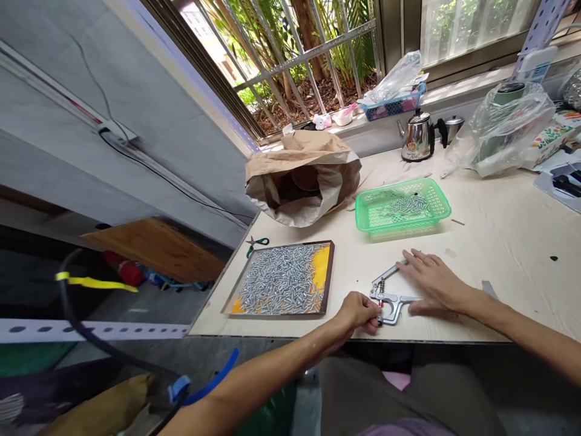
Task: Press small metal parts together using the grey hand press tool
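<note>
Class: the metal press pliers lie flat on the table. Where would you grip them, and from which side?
Probably grip the press pliers by the two long handles, coming from the right, where the right hand rests: they splay that way, while the left hand occupies the jaw end.

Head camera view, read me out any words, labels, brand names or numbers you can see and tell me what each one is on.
No text can be read here.
Colourful box at the right edge: printed, but too small and blurred.
Blue-and-white card on the window sill: print too blurred.
Metal pliers under both hands: no marking visible.
Kettle: no label visible.
</note>
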A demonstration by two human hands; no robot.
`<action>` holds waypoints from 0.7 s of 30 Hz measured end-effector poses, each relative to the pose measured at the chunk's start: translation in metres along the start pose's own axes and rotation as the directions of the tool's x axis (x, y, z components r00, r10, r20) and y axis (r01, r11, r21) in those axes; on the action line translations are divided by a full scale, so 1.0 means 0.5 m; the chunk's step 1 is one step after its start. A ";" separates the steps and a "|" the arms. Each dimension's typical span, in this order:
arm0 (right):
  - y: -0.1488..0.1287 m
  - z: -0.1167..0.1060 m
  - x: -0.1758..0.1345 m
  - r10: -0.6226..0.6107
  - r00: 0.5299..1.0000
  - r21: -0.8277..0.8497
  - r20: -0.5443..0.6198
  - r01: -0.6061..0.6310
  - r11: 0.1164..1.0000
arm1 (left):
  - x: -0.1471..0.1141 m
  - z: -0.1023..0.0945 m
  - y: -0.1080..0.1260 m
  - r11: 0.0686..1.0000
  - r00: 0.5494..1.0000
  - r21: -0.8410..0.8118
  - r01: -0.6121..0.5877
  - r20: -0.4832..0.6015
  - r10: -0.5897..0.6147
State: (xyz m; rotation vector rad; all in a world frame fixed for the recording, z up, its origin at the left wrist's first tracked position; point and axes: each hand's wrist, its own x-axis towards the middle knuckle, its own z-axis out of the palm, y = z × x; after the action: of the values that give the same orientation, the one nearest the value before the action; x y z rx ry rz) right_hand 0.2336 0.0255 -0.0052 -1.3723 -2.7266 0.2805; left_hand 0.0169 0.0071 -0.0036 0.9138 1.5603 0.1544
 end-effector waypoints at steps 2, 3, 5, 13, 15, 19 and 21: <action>0.012 -0.001 0.008 0.014 1.000 -0.003 0.023 -0.014 1.000 | 0.000 0.000 0.003 1.000 1.000 0.016 0.009 0.007 -0.009; 0.015 -0.002 0.010 0.009 1.000 -0.002 0.026 -0.009 1.000 | 0.000 0.000 0.004 1.000 1.000 0.023 0.013 0.011 -0.013; 0.014 -0.005 0.014 0.005 1.000 -0.005 0.009 -0.005 1.000 | 0.000 0.000 0.008 0.999 1.000 0.035 0.022 0.013 -0.023; -0.012 -0.009 0.001 0.033 0.998 0.017 -0.051 -0.032 0.999 | -0.020 0.010 -0.006 0.872 0.945 0.443 -0.209 -0.139 0.297; -0.014 0.000 -0.004 0.036 0.997 0.061 -0.074 -0.031 0.998 | -0.015 0.019 -0.008 0.623 0.759 0.646 -0.440 -0.103 0.642; -0.009 0.013 -0.014 0.025 0.997 0.138 -0.070 -0.015 0.990 | 0.022 0.038 0.020 0.169 0.494 0.714 -0.680 0.274 0.825; -0.004 0.008 -0.019 0.033 0.999 0.126 -0.034 -0.028 0.992 | 0.041 0.044 0.041 0.085 0.481 0.700 -0.709 0.392 0.784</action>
State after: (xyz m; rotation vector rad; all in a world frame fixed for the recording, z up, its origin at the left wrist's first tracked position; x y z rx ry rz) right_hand 0.2372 0.0160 -0.0088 -1.3731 -2.6116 0.4173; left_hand 0.0471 0.0250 -0.0127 2.5207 0.9780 0.2105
